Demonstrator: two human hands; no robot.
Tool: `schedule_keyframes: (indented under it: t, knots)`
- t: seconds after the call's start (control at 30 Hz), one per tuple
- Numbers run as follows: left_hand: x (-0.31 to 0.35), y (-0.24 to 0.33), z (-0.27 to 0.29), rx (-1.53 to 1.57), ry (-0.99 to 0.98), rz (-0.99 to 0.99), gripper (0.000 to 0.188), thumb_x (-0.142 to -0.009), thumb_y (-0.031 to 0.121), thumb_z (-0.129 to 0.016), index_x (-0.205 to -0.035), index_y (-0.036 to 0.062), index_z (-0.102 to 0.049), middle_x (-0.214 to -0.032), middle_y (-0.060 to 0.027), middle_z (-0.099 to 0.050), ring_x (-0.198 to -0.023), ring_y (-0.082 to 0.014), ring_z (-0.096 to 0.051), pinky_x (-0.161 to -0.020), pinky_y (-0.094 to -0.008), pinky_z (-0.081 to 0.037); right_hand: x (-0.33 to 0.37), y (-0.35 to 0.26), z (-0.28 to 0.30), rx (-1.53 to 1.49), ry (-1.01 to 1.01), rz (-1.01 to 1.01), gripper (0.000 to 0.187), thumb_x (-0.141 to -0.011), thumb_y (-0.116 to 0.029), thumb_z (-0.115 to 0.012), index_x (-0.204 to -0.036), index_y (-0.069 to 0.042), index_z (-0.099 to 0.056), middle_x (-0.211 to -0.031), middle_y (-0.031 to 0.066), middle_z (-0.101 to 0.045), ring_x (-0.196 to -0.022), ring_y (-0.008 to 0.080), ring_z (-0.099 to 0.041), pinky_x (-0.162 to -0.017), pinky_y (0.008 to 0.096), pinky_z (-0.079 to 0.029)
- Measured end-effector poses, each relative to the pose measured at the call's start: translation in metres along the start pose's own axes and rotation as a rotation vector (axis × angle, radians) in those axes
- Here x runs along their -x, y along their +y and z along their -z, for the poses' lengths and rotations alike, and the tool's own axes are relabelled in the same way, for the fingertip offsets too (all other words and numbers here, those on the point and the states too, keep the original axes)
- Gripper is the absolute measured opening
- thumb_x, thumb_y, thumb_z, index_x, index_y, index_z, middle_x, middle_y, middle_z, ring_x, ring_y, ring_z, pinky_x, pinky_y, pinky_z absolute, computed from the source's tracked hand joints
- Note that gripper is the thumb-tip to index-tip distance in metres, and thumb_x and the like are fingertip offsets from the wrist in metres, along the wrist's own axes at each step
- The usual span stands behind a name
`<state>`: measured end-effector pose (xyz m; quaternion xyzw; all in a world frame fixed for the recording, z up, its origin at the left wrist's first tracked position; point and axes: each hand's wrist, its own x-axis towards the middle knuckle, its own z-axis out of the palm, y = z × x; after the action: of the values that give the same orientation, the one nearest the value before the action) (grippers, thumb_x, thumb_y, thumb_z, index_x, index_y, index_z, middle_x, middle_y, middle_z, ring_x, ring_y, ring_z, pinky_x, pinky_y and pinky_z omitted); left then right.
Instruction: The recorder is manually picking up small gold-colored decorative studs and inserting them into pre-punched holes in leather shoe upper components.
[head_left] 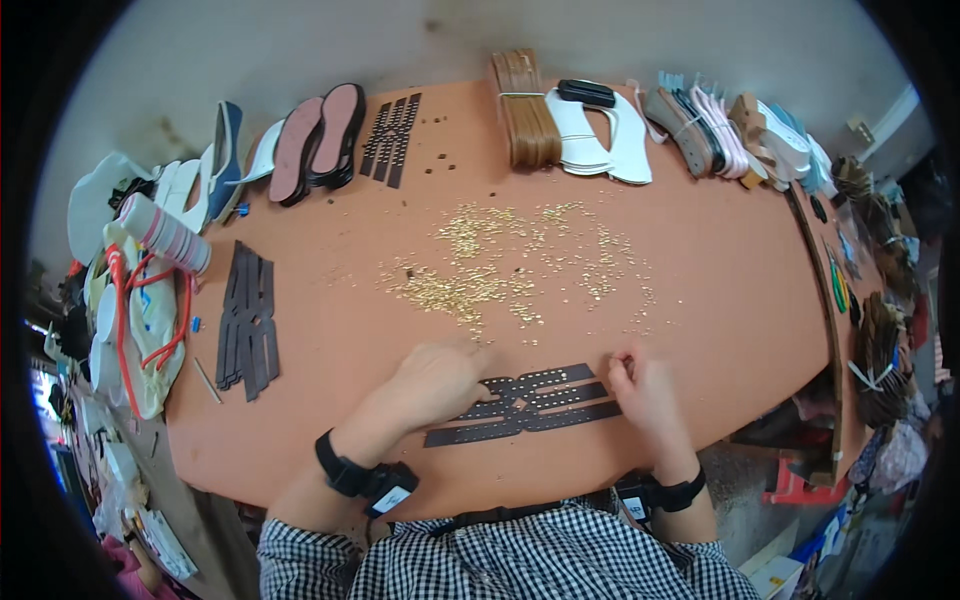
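A dark brown slotted strap piece (530,402), dotted with rows of small gold studs, lies on the table in front of me. My left hand (437,382) is over its left end. One finger touches the strap edge while another reaches, slightly blurred, toward the loose studs; the fingers are apart. Beside the strap's right end, my right hand (643,385) is raised, thumb and fingertips pinched together. Anything between them is too small to make out. Loose gold studs (455,290) are scattered across the table just beyond my hands.
Stacked dark strap pieces (248,325) lie at left, near a thin rod (207,380). A studded strap piece (391,140), pink insoles (318,142), a brown strip bundle (527,115) and white sole shapes (605,140) line the far edge. Sandals (690,125) stand at far right.
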<state>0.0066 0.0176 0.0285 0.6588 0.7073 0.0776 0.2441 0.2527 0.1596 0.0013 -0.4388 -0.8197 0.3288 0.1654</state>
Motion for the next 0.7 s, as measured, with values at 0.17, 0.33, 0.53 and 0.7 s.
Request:
schedule_keyframes:
  t: [0.17,0.33,0.53,0.7]
  knots:
    - [0.018,-0.006,-0.012,-0.011,0.236,-0.195,0.023,-0.079,0.027,-0.068,-0.085,0.0063,-0.059,-0.087,-0.0112,-0.060,-0.083,-0.0304,-0.059,-0.070,-0.0416,-0.048,0.002,-0.009,0.000,-0.002,0.043,0.001,0.008,-0.082,-0.009,-0.060,-0.084,-0.001,-0.059,-0.077,0.0172,-0.061,-0.070,0.0331,-0.061,-0.063,0.0413,-0.049]
    - [0.015,-0.004,-0.013,0.028,0.268,-0.113,0.025,-0.075,0.025,-0.072,-0.078,0.0056,-0.058,-0.079,-0.0107,-0.058,-0.076,-0.0298,-0.058,-0.064,-0.0395,-0.047,0.004,-0.007,-0.002,-0.015,0.035,0.047,0.009,-0.083,-0.008,-0.059,-0.084,0.000,-0.058,-0.077,0.0169,-0.061,-0.068,0.0326,-0.061,-0.062,0.0415,-0.048]
    - [0.005,-0.003,-0.003,0.158,0.133,0.039,0.029,-0.070,0.026,-0.077,-0.069,0.0058,-0.058,-0.069,-0.0094,-0.058,-0.065,-0.0281,-0.058,-0.059,-0.0366,-0.045,0.002,-0.011,-0.001,-0.039,0.058,0.017,0.007,-0.082,-0.007,-0.059,-0.082,0.000,-0.056,-0.076,0.0164,-0.060,-0.066,0.0322,-0.059,-0.060,0.0415,-0.048]
    - [0.002,-0.004,-0.004,0.125,0.161,0.018,0.028,-0.068,0.026,-0.078,-0.070,0.0064,-0.058,-0.068,-0.0095,-0.058,-0.063,-0.0282,-0.058,-0.057,-0.0364,-0.045,0.002,-0.004,-0.004,-0.050,0.072,0.026,0.007,-0.082,-0.006,-0.059,-0.082,0.000,-0.056,-0.076,0.0169,-0.060,-0.067,0.0331,-0.060,-0.060,0.0419,-0.048]
